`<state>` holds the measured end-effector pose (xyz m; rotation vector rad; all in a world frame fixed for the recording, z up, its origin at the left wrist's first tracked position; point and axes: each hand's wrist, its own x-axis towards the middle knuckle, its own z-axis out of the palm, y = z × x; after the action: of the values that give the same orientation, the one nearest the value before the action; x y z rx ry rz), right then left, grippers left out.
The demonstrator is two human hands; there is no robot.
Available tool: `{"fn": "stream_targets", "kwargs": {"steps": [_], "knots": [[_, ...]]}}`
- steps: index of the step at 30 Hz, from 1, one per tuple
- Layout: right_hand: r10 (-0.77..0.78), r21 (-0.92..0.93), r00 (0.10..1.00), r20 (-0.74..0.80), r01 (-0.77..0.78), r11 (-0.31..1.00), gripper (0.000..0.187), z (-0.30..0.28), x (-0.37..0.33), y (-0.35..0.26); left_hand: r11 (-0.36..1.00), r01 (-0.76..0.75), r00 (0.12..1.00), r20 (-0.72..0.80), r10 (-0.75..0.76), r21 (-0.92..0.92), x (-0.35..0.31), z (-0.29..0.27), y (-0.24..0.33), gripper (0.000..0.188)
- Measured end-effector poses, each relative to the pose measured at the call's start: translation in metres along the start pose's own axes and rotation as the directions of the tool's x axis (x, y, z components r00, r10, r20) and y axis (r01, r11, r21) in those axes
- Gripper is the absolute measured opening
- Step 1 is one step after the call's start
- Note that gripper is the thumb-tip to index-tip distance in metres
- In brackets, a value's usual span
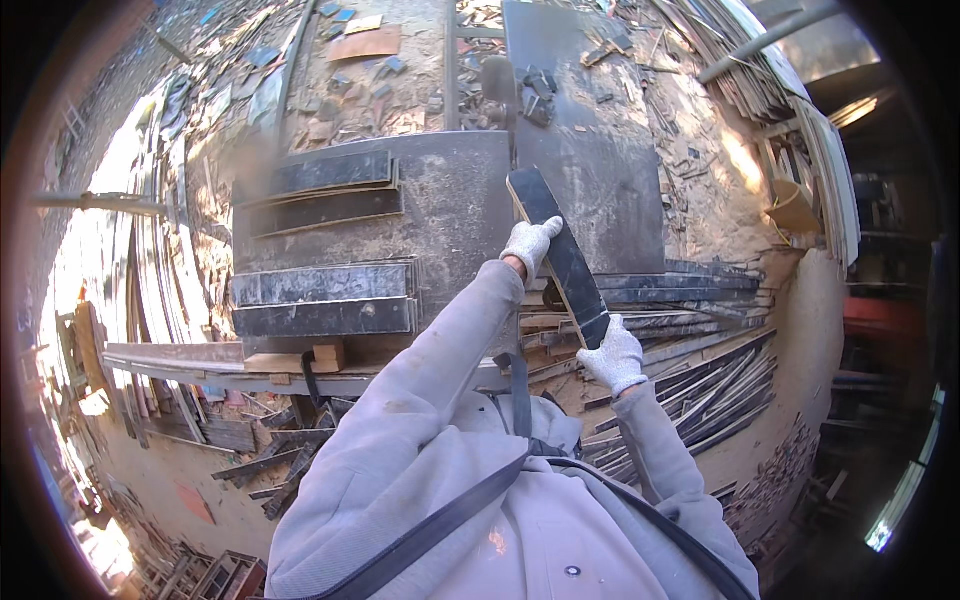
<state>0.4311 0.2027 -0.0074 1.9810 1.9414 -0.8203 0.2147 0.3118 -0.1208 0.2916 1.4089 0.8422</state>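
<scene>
A long black-faced board (568,262) with pale edges slants over the dark worktable, its far end leaning left. My left hand (532,245), in a whitish glove, grips its left edge near the middle, the thumb lying across the top face. My right hand (613,357), gloved alike, is closed round the near end. To the left, two stacks of similar dark strips lie on the dark tabletop (455,200): a far stack (325,207) and a near stack (322,318). The undersides of both grips are hidden.
Several long strips (690,288) are piled at the table's right front. More narrow offcuts (700,400) lie below on the right. Small wood scraps (340,100) litter the dusty ground beyond the table. A wooden rail (200,355) runs along the left front, with a small wood block (328,356).
</scene>
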Motion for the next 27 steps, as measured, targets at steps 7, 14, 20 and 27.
{"fn": "stream_targets", "kwargs": {"steps": [7, 14, 20, 27], "knots": [[0.084, -0.019, 0.992, 0.096, -0.083, 0.996, 0.067, -0.006, 0.047, 0.0, 0.976, 0.095, 0.995, 0.024, -0.102, 0.198, 0.072, 0.018, 0.0, 0.062], [0.061, -0.059, 0.99, 0.126, -0.053, 0.997, 0.079, -0.003, 0.08, 0.001, 0.979, 0.149, 0.988, -0.052, -0.143, 0.14, 0.089, 0.021, 0.019, 0.052], [0.075, -0.027, 0.979, 0.187, -0.071, 0.997, 0.08, -0.02, 0.093, -0.017, 0.991, 0.109, 0.993, -0.054, -0.105, 0.08, 0.14, 0.0, -0.001, 0.043], [0.089, -0.053, 0.98, 0.178, -0.08, 0.995, 0.08, -0.021, 0.098, -0.023, 0.992, 0.066, 0.997, -0.045, -0.061, 0.104, 0.166, -0.009, -0.005, 0.044]]}}
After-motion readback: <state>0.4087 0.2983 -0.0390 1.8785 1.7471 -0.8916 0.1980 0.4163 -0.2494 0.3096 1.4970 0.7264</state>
